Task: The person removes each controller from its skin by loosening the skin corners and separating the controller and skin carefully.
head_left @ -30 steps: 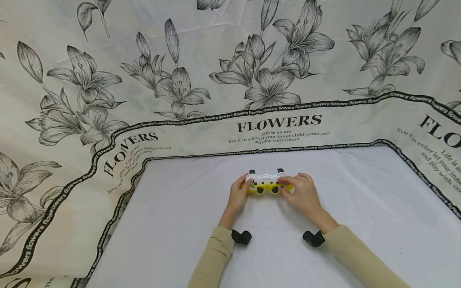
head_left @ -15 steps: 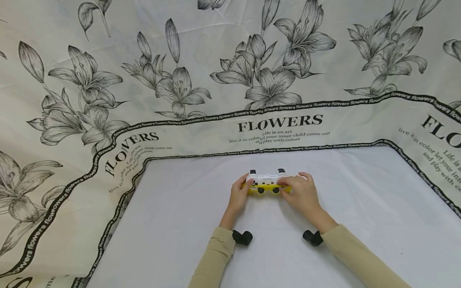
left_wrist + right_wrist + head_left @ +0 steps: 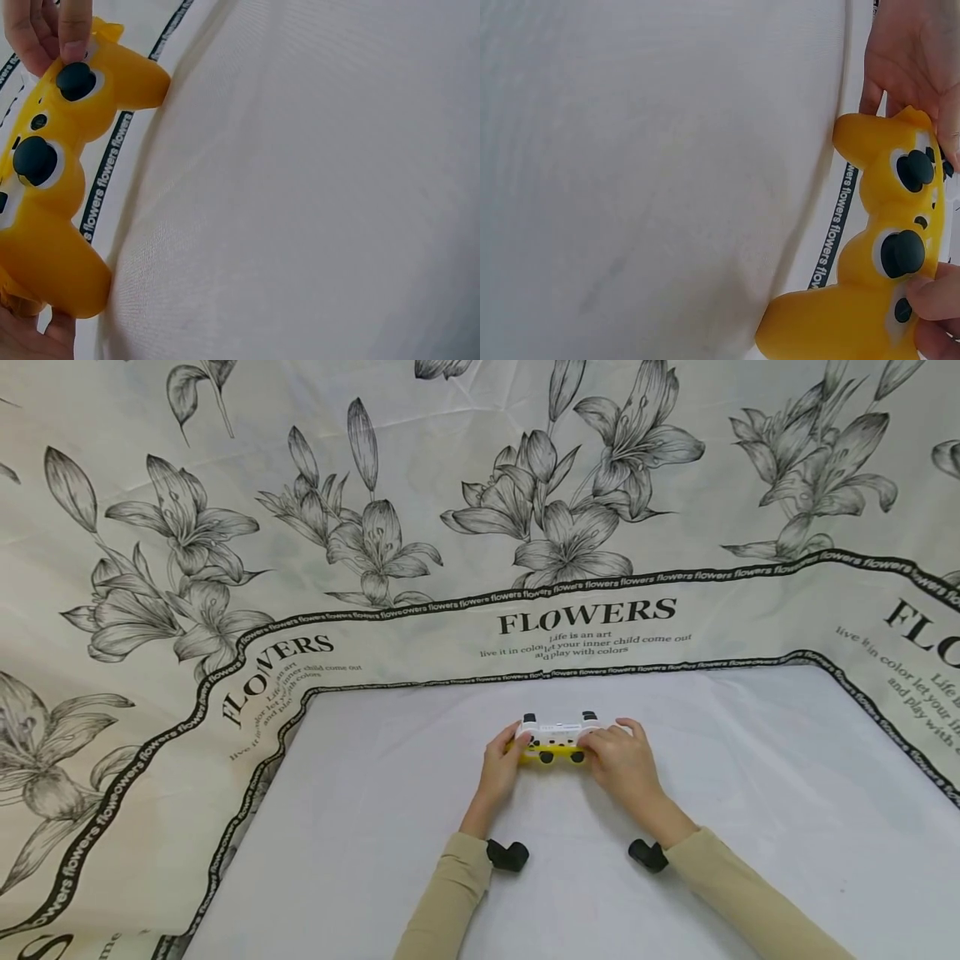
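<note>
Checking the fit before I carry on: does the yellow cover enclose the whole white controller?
No, the head view shows the white controller's trigger side bare beyond the edge of the yellow cover.

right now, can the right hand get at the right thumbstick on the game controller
Very likely yes: the right hand grips the game controller close beside the right thumbstick, whose top nothing visibly covers.

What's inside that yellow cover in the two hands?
Inside the yellow cover is a white game controller. Its far side and black triggers show beyond the cover, and black thumbsticks poke through. Whatever lies within the yellow handles is covered.
</note>
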Available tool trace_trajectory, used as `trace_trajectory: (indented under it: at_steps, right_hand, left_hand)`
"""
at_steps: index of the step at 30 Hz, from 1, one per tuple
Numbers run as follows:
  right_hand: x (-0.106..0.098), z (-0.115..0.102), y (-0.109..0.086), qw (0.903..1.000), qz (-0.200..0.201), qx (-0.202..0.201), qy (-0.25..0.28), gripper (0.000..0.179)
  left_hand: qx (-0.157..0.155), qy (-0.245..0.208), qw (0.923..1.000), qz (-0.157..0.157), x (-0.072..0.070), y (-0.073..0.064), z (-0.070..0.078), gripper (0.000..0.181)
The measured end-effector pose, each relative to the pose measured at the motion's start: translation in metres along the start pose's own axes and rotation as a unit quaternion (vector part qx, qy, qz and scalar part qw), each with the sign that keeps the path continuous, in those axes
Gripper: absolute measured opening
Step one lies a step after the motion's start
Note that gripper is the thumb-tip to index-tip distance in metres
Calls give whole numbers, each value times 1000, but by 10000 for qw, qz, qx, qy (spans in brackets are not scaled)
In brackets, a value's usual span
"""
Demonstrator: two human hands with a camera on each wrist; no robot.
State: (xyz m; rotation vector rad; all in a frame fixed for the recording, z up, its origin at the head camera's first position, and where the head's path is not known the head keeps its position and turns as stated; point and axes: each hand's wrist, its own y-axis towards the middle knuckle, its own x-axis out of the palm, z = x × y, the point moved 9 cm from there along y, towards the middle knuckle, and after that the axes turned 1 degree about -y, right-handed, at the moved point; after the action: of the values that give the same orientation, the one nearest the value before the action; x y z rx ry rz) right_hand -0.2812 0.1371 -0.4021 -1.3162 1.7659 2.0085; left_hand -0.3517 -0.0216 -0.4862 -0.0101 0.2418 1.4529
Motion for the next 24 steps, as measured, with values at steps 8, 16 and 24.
trace_trajectory:
  at_steps: [8, 16, 24]
  right_hand:
    - [3, -5, 2, 9995, -209, -216, -23, 17]
    - [9, -6, 8, 9946, -1015, -227, 28, 15]
    - [17, 1, 15, 9877, -1541, -249, 121, 17]
  left_hand:
    - [-71, -22, 10000, 55, 0, 2, -5, 45]
    - [-32, 73, 9999, 63, 1, 3, -5, 45]
    - [55, 19, 10000, 43, 2, 3, -6, 46]
